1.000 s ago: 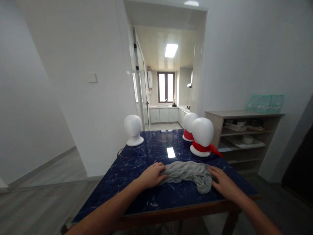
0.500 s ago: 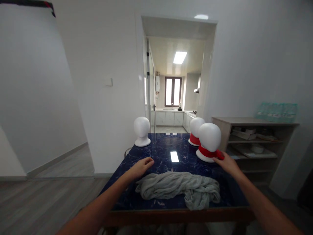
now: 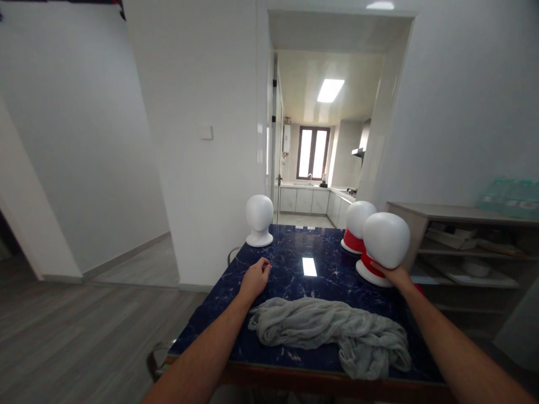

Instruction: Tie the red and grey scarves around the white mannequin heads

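A crumpled grey scarf [image 3: 332, 331] lies near the front edge of a dark blue marble table [image 3: 295, 269]. My left hand [image 3: 255, 278] hovers over the table beyond the scarf's left end, fingers loosely curled, holding nothing. My right hand [image 3: 396, 276] grips the neck of the nearest white mannequin head [image 3: 385, 240], which wears a red scarf [image 3: 370, 265]. Behind it stands a second white head with a red scarf [image 3: 356, 224]. A bare white head [image 3: 259, 219] stands at the table's far left.
A wooden shelf unit [image 3: 463, 241] with dishes stands right of the table. A doorway behind the table opens onto a kitchen [image 3: 311, 191]. A white wall [image 3: 202, 140] runs along the left; grey wood floor [image 3: 84, 331] lies to the left.
Both hands have let go of the grey scarf. The left hand moved forward over the table. The right hand reached to the nearest red-scarfed head and took hold of its neck.
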A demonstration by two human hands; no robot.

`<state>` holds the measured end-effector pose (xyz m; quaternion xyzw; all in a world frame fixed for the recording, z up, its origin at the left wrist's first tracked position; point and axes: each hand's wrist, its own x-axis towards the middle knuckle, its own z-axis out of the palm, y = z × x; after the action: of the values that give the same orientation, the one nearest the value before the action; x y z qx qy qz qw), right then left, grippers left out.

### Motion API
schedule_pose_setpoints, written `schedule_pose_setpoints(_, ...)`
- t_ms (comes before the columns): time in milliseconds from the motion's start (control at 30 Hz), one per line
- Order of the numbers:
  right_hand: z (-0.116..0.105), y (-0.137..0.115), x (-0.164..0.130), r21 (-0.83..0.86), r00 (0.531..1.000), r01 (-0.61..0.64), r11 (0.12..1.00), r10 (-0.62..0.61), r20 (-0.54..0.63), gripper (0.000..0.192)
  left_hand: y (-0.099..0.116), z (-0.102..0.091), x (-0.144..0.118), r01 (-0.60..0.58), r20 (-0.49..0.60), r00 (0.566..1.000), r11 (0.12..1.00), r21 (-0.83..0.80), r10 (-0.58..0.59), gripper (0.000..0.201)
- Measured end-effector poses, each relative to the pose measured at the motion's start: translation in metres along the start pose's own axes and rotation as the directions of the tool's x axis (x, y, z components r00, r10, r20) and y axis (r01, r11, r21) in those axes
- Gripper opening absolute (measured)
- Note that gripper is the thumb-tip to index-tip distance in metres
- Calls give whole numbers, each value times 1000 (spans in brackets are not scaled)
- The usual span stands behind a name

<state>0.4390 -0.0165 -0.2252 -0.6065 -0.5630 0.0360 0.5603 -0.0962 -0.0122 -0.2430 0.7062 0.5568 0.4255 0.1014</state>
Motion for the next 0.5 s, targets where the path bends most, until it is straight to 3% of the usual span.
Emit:
schedule_pose_setpoints(100,2,-6,-5,37,997,-53,998,54,-46,80,-1,0,2,5,3,1000,999,-35,-5,14)
schedule_pose_setpoints(267,18,-27,-4,135,1000,-20,991,23,-21,76,-3,1,4,13,-1,1000,997,-75,-13,15)
schedule_pose_setpoints(367,46,-50,-5,192,997,-12,981,-3,79,83,-4,5,5,-18,7,1000,997,-72,18,16)
schedule_pose_setpoints(500,98,-91,-13,204,981,27,979,-65,182,84,-7,10,5,-84,24,996,995,-51,85,22)
